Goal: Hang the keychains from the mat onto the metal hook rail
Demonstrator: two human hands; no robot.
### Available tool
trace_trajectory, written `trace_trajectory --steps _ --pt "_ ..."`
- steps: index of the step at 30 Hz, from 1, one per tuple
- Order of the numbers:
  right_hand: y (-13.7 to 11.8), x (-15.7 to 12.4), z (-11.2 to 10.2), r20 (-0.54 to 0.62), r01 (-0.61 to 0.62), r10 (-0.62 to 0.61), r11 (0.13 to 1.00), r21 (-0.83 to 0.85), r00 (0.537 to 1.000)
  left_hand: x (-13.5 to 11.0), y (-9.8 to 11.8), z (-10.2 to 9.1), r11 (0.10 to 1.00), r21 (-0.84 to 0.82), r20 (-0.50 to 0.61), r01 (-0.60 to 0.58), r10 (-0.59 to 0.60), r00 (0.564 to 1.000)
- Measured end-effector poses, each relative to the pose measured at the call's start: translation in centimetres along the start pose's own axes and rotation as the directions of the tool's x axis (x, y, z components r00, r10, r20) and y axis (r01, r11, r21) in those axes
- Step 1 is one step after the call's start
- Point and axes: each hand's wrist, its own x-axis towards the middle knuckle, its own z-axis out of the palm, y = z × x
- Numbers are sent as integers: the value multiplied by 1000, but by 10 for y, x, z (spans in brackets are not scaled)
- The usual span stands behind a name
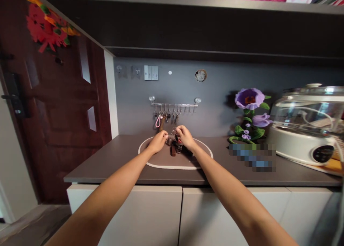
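So the bunch of keys point(176, 146) sits right between both hands, dangling down from the fingertips so its long side points at the oval mat point(161, 164) on the counter point(107, 160). Neither hand is really nearer. The left hand point(158, 141) and right hand point(185, 137) both look pinched shut on the ring end. The hook rail point(174, 104) is on the wall just behind and above them.

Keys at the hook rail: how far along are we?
Done: several keys hang at the left end of the hook rail. In hand: left hand and right hand both pinch a key ring above the oval tray. Left: a dark key pile lies on the tray; the rail's right hooks look bare.
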Motion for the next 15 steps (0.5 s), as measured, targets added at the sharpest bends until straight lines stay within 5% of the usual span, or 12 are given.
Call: trace_trajectory --steps 5,15 --pt "0 6 -3 -98 -53 61 995 88 993 -3 5 -4 987 159 1 -25 25 1000" --pt "-12 42 -23 -241 -101 214 908 407 947 -2 -2 2 975 212 8 -65 65 998"
